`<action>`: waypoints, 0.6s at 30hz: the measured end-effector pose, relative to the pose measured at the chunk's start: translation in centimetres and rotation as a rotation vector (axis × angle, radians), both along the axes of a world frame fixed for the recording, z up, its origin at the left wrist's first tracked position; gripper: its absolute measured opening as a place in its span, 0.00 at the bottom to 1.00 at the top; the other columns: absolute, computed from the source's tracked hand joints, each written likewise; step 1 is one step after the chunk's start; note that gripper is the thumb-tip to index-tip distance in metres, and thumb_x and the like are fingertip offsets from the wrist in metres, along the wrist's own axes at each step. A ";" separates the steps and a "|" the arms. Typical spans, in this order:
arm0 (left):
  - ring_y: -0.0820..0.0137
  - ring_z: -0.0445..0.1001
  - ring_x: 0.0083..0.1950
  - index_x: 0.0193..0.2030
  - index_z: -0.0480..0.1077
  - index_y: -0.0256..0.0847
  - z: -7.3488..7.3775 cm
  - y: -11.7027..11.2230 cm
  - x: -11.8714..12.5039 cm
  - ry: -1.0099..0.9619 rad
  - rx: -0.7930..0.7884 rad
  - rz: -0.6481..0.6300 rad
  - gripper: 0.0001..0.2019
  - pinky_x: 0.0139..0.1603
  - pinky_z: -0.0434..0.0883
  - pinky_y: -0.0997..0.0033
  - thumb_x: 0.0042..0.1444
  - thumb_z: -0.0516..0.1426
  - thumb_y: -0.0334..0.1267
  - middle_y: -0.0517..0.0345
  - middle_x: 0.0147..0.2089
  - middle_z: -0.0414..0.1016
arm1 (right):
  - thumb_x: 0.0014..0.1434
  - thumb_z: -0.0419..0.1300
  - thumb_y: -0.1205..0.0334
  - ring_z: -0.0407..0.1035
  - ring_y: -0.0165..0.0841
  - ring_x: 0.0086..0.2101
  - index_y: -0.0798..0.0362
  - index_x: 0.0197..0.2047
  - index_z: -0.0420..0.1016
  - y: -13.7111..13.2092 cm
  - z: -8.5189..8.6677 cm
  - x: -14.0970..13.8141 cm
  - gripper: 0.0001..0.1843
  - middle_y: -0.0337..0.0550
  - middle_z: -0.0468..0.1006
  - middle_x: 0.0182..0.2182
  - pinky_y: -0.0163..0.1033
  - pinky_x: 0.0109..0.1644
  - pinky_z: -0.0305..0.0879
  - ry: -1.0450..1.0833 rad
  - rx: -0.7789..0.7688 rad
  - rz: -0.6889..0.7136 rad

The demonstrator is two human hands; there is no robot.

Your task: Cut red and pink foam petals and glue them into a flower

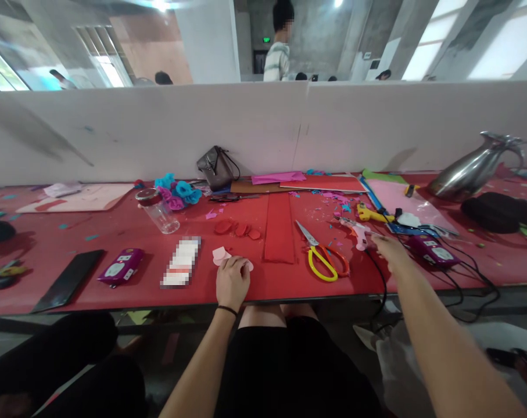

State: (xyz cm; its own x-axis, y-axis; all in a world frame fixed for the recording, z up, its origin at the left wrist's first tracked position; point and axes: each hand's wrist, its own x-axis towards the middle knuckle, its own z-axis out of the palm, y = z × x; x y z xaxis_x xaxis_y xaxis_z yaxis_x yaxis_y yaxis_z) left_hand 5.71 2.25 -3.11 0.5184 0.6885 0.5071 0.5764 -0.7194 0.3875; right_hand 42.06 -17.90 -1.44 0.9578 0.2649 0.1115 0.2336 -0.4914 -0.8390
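My left hand (233, 283) is at the table's front edge, fingers curled down on pale pink paper pieces (220, 255) with rounded edges. Part of the paper sticks out past both sides of the fingers. On the right, my right hand (389, 251) reaches out with fingers extended, close beside a pink glue gun (358, 233) lying on the table. Whether the fingertips touch the gun cannot be made out. Between the hands lie a long red paper strip (279, 229) and scissors (319, 255) with yellow and orange handles. Red paper rounds (242, 230) lie behind my left hand.
Leftward are a clear jar (162, 217), blue and purple paper flowers (179, 191) and a purple box (121, 267). Rightward stand a yellow glue gun (374, 213), another purple box (433, 251) with cables and a metal jug (463, 168). A white partition (158, 128) runs behind.
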 end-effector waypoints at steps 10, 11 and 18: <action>0.59 0.73 0.44 0.37 0.77 0.42 -0.3 0.0 0.0 -0.030 -0.012 0.001 0.10 0.50 0.70 0.55 0.56 0.53 0.34 0.48 0.42 0.79 | 0.58 0.54 0.58 0.68 0.45 0.44 0.51 0.44 0.74 2.4 -2.1 -14.1 0.13 0.53 0.76 0.42 0.52 0.50 0.62 -0.679 -0.162 0.445; 0.59 0.73 0.44 0.37 0.77 0.42 -0.2 0.0 0.0 -0.027 -0.015 0.001 0.10 0.50 0.70 0.55 0.55 0.54 0.33 0.49 0.42 0.79 | 0.59 0.53 0.59 0.68 0.45 0.44 0.52 0.45 0.74 3.0 -2.5 -14.9 0.13 0.53 0.76 0.43 0.52 0.50 0.62 -0.699 -0.173 0.469; 0.59 0.73 0.43 0.37 0.77 0.43 -0.1 0.0 -0.1 -0.024 -0.018 -0.003 0.10 0.50 0.70 0.56 0.55 0.54 0.33 0.50 0.42 0.79 | 0.60 0.52 0.62 0.69 0.46 0.44 0.54 0.45 0.74 5.7 -3.8 -14.3 0.13 0.56 0.75 0.43 0.52 0.48 0.66 -0.723 -0.125 0.523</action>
State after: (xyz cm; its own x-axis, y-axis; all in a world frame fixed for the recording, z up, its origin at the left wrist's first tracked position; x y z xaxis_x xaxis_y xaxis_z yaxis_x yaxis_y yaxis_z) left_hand 5.63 2.22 -3.17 0.5086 0.6961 0.5068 0.5645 -0.7140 0.4142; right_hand 27.74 -12.23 -5.24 0.4185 0.6982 0.5808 0.9031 -0.2520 -0.3478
